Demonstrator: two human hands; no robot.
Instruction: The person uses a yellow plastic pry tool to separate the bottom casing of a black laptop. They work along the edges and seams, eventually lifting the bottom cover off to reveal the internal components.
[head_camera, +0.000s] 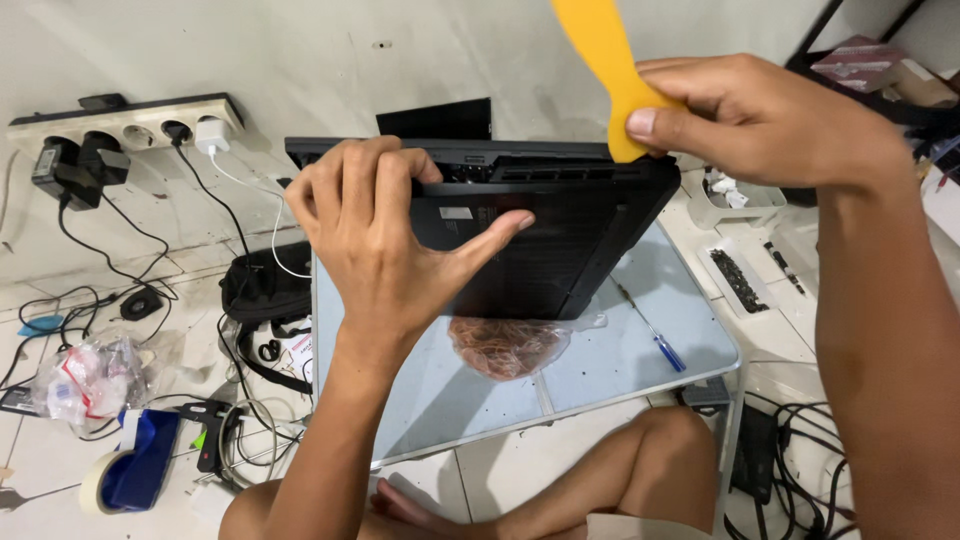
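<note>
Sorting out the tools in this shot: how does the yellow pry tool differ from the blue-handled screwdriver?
The yellow pry tool is flat, wide plastic; the screwdriver is thin, with a metal shaft and a blue handle. The pry tool is pinched in the right hand, its tip at the rear edge of the black laptop; the screwdriver lies loose on the small table, untouched. The pry tool stands nearly upright; the screwdriver lies flat. Both are hand tools.

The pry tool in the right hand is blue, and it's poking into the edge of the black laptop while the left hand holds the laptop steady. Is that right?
Not quite. The pry tool is yellow-orange, not blue, as the head view shows. The rest holds: the right hand pinches it against the edge of the black laptop, and the left hand holds the laptop. The blue thing is the handle of the screwdriver on the small table.
</note>
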